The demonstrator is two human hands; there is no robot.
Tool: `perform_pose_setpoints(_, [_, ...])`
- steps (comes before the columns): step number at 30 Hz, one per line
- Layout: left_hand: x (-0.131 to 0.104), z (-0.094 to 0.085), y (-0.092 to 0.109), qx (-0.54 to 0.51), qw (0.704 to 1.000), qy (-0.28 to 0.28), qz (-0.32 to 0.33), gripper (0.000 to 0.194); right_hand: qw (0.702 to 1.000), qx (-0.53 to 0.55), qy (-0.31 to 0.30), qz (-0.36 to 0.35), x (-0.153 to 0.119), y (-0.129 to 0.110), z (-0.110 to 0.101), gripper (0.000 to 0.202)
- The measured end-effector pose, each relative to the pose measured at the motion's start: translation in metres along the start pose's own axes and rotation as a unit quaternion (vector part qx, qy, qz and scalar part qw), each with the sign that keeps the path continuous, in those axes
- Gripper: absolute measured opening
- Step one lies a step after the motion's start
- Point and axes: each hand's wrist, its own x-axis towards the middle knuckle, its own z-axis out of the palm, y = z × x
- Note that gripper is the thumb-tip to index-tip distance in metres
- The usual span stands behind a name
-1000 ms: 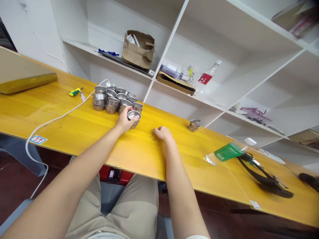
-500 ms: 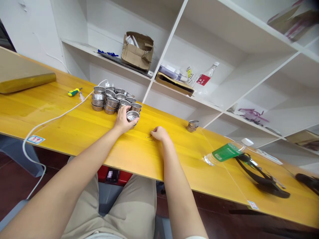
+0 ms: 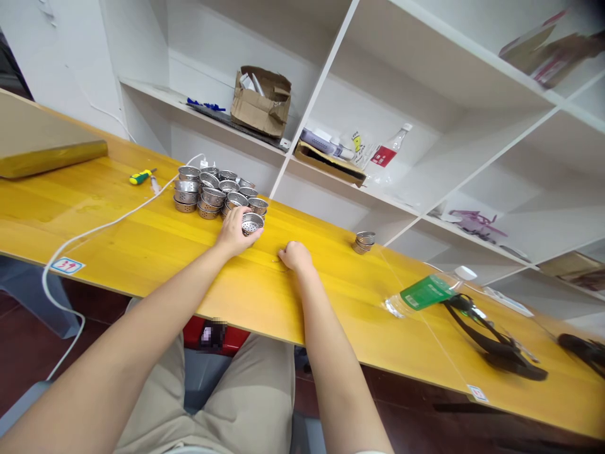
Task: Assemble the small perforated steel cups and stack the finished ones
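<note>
My left hand (image 3: 232, 234) is closed around a small perforated metal cup (image 3: 253, 225), thumb on its near right side and fingers behind its rim. The cup's open top faces up, at the near right end of a cluster of similar stacked cups (image 3: 213, 197). To the right, my right hand (image 3: 297, 255) is closed in a pinch just above or on the yellow table (image 3: 265, 290). A thin, wire-like piece (image 3: 276, 260) pokes out at its fingertips; the rest of it is hidden by the fingers.
Two or so more cups (image 3: 363, 243) are stacked at the right. Farther right lie a green-labelled bottle (image 3: 428, 291) and a black strap (image 3: 496, 347). A screwdriver (image 3: 140, 177) and a white cable (image 3: 118, 219) are at left. White shelving (image 3: 378, 214) stands behind the table.
My right hand has shifted slightly left, and less of the thin piece shows. My left hand stays on the cup, nearly unmoved.
</note>
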Motion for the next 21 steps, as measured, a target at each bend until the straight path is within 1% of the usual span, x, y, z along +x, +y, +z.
perform_pose_setpoints(6, [0.0001, 0.0006, 0.0000, 0.001, 1.000, -0.002, 0.005, 0.054, 1.000, -0.006, -0.006, -0.002, 0.0002, -0.0016, 0.0029, 0.037])
perform_pose_setpoints(11, [-0.0002, 0.0002, 0.0004, 0.001, 1.000, -0.008, 0.001, 0.054, 1.000, 0.000, 0.004, 0.007, 0.0015, -0.0018, 0.0059, 0.038])
perform_pose_setpoints(17, [0.0000, -0.0006, 0.0019, -0.003, 1.000, -0.013, -0.008, 0.055, 0.999, 0.025, 0.019, 0.016, 0.0020, -0.0002, 0.0062, 0.033])
perform_pose_setpoints(21, [0.0000, -0.0015, 0.0036, -0.001, 1.000, -0.017, -0.014, 0.055, 0.999, 0.029, 0.024, 0.031, 0.0050, -0.0042, 0.0075, 0.032])
